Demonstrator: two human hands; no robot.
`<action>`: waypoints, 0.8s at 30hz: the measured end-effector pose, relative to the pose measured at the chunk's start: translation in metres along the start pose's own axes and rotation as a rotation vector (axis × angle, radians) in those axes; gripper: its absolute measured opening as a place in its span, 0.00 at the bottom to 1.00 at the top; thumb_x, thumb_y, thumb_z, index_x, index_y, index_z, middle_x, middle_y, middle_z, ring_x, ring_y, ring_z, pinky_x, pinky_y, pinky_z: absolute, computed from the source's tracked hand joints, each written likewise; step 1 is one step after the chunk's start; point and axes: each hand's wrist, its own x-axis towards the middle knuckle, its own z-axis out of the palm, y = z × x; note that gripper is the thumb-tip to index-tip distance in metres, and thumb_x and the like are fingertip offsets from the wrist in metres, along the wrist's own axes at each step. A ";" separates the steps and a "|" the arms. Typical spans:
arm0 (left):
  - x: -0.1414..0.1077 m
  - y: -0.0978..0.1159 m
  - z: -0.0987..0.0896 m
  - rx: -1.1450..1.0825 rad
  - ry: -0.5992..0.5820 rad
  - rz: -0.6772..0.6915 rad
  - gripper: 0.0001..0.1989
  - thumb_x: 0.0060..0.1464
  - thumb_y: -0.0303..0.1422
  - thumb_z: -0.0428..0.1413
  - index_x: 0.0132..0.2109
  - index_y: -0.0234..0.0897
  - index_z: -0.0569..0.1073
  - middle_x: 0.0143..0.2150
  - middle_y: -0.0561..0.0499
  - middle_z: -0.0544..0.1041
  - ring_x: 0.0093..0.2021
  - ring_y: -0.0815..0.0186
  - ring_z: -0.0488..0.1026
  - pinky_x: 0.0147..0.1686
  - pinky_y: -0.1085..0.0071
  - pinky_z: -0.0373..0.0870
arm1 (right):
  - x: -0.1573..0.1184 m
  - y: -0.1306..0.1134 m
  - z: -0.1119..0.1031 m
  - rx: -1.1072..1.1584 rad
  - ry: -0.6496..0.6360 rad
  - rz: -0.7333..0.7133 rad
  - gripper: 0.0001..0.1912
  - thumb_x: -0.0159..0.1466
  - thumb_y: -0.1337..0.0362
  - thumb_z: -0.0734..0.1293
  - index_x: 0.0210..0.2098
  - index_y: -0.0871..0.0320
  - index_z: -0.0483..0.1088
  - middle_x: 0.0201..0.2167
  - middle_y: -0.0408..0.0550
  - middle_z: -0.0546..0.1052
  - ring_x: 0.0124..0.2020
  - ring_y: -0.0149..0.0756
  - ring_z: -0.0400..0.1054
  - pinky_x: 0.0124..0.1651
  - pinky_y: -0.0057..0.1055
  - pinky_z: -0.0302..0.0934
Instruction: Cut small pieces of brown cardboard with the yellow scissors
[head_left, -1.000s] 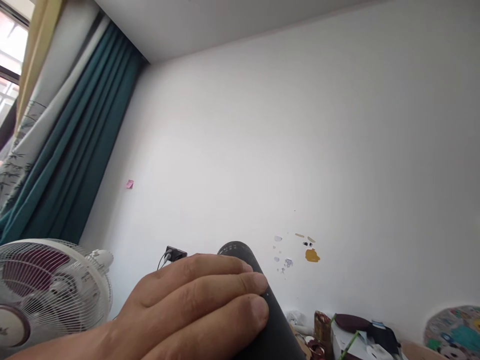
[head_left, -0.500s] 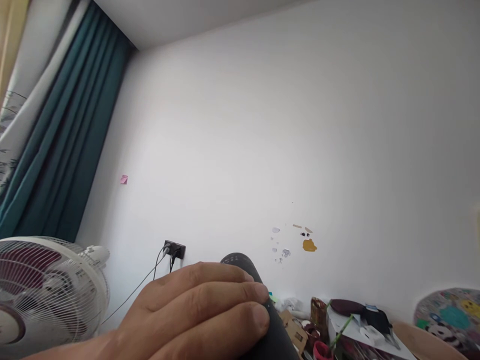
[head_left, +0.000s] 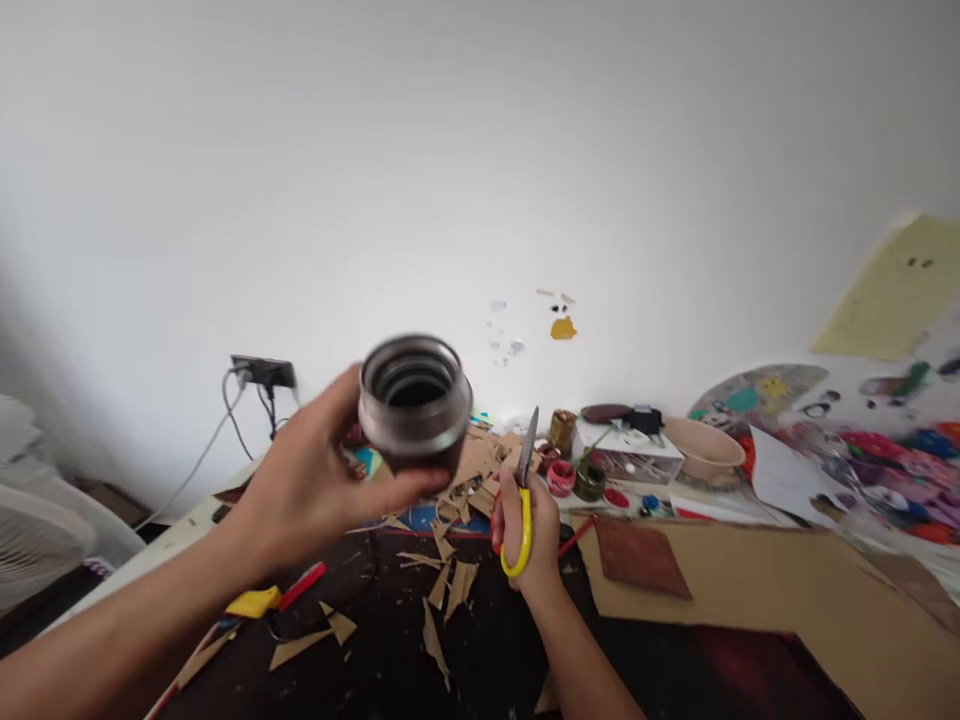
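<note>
Flask with the open metal mouth is sitting up in the left hand, mouth facing the camera and a bit blurry, with the thumb pressing along the near side and the other fingers mostly hiding behind it. Right hand is gripping the scissors by the yellow and red handles, fingers curling round the loops and blades pointing up, just right of the flask. Cardboard scraps are lying between and below both hands, while the reddish-brown square is resting on cardboard right of the right hand.
</note>
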 end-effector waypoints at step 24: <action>0.128 -0.175 0.279 -0.378 -0.039 -0.313 0.24 0.49 0.37 0.70 0.49 0.37 0.70 0.50 0.39 0.79 0.50 0.50 0.75 0.52 0.51 0.71 | -0.016 -0.029 0.011 -0.281 -0.147 -0.082 0.10 0.69 0.59 0.66 0.34 0.56 0.74 0.24 0.42 0.75 0.23 0.31 0.70 0.32 0.24 0.65</action>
